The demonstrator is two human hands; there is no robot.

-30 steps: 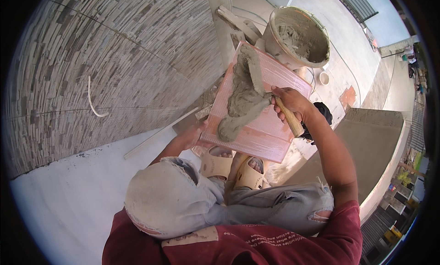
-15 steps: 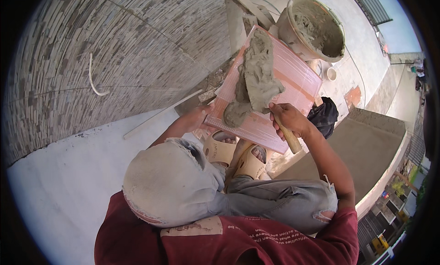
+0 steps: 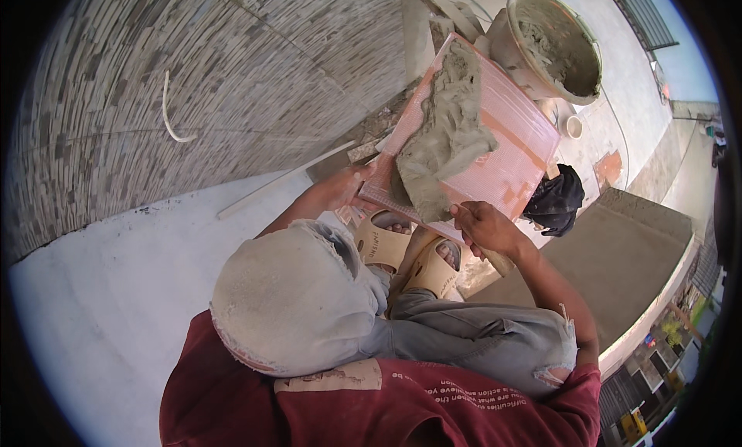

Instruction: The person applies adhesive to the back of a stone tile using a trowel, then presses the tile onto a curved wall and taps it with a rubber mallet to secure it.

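Observation:
My right hand (image 3: 483, 230) is closed round the wooden handle (image 3: 501, 263) of a trowel, whose blade is hidden in or under grey mortar. The mortar (image 3: 448, 122) lies in a long uneven heap on a pink-orange tile (image 3: 514, 122) with a gridded back, held tilted above my sandalled feet (image 3: 429, 265). My left hand (image 3: 352, 185) grips the tile's near left edge, its fingers partly hidden.
A bucket of mortar (image 3: 545, 45) stands beyond the tile, with wood offcuts (image 3: 448, 10), a small pot (image 3: 573, 126) and a black bundle (image 3: 553, 199) nearby. A mortar-coated raised structure (image 3: 618, 261) is at right, a stone-patterned surface (image 3: 116, 99) at left, a thin strip (image 3: 282, 180) along it.
My right hand and the trowel have moved down toward the tile's near edge. The mortar is spread into a longer, changed heap. The tile sits higher in view.

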